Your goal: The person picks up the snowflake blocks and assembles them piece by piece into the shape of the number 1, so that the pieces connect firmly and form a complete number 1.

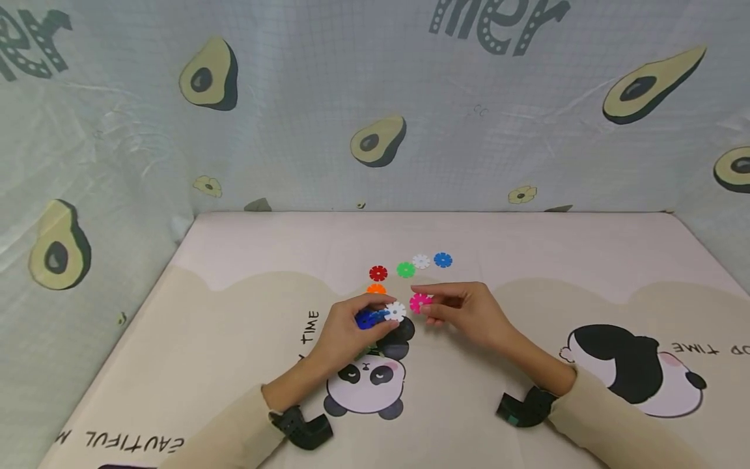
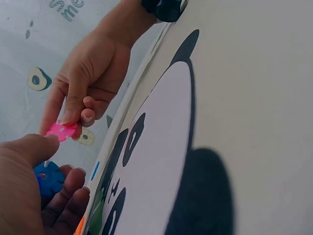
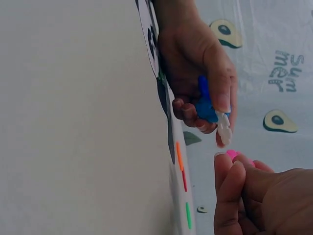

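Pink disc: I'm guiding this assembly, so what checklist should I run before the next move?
1. Pink disc pinched in right grip: ok.
2. Held white disc and blue pieces in left grip: ok.
3. Pink disc apart from held white disc: ok, a gap shows.
4. Slots lined up: cannot tell.
5. Orange disc fully visible from the head: not ok, left grip partly hides it.

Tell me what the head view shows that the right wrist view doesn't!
Only the head view: loose blue disc and loose white disc lying on the table.

Only the right wrist view: the letters "Sum" on the curtain.

Both: red disc, orange disc, green disc, left hand gripping blue pieces, right hand pinching pink disc.
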